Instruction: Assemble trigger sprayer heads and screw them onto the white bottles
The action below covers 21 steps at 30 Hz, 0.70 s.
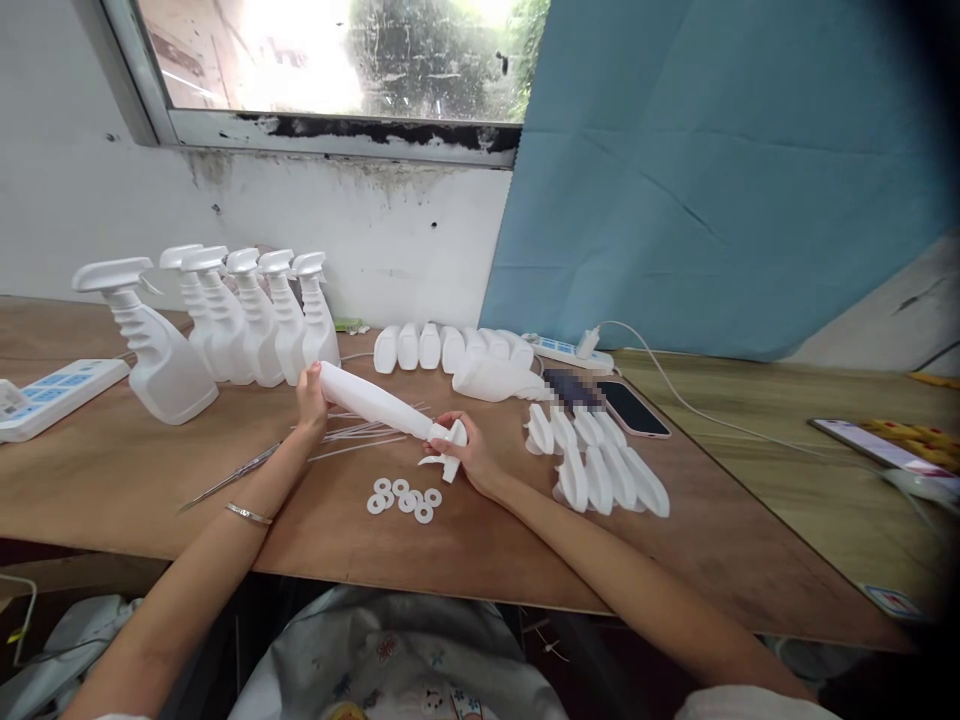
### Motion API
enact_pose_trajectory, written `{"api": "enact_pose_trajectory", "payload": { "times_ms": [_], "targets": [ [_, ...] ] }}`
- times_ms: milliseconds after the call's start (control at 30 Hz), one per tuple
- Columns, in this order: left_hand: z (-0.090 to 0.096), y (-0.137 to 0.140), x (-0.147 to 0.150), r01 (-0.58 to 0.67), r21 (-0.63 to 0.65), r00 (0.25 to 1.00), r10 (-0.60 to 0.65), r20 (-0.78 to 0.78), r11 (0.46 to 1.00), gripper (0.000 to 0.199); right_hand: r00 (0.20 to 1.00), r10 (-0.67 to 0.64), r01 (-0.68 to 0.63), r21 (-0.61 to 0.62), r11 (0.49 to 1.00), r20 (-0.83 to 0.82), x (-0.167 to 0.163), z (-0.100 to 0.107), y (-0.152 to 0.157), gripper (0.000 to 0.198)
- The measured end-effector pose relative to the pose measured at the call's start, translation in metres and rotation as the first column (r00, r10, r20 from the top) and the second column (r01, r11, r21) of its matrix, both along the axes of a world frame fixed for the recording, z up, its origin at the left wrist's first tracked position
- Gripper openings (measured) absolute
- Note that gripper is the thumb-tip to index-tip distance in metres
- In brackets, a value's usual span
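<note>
One spray head (451,466) is partly hidden by the right hand (475,452).

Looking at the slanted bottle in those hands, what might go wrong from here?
The bottle might slip if the left hand at its base or the right hand at its spray head loosens. Loose white rings lie below the right hand and could get scattered. The left hand might also bump the nearest standing bottle.
</note>
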<state>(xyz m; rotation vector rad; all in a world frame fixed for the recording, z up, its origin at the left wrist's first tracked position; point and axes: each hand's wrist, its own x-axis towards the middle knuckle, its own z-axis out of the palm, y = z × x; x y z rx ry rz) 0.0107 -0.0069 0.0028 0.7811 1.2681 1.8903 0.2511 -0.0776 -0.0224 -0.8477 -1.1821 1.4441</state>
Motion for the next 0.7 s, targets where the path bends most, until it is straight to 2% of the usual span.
{"api": "enact_pose_trajectory", "payload": {
  "times_ms": [167, 300, 400, 467, 567, 700],
  "targets": [
    [0.0, -0.002, -0.003, 0.079, 0.066, 0.997, -0.077, -0.027, 0.995, 0.038, 0.994, -0.059, 0.068, -0.092, 0.993, 0.096, -0.001, 0.0, 0.002, 0.041],
    [0.001, -0.002, -0.005, 0.228, 0.181, 0.972, -0.214, -0.094, 0.957, 0.042, 0.996, -0.065, 0.071, -0.11, 0.991, 0.055, 0.002, 0.0, 0.004, 0.039],
    [0.001, -0.001, -0.006, 0.281, 0.255, 0.959, -0.259, -0.117, 0.925, 0.039, 0.995, -0.096, 0.094, -0.115, 0.989, -0.014, 0.003, -0.002, 0.005, 0.039],
    [0.002, 0.0, -0.007, 0.243, 0.266, 0.968, -0.216, -0.127, 0.933, 0.039, 0.988, -0.14, 0.134, -0.089, 0.987, -0.07, 0.002, -0.004, 0.007, 0.034],
    [0.003, 0.001, -0.01, 0.12, 0.203, 0.987, -0.095, -0.128, 0.972, 0.043, 0.966, -0.197, 0.195, -0.03, 0.98, -0.167, 0.001, -0.007, 0.009, 0.027],
    [0.001, 0.005, -0.016, -0.066, 0.091, 0.993, 0.074, -0.093, 0.994, 0.043, 0.966, -0.211, 0.212, -0.007, 0.977, -0.149, 0.003, -0.007, 0.01, 0.035]
  ]
}}
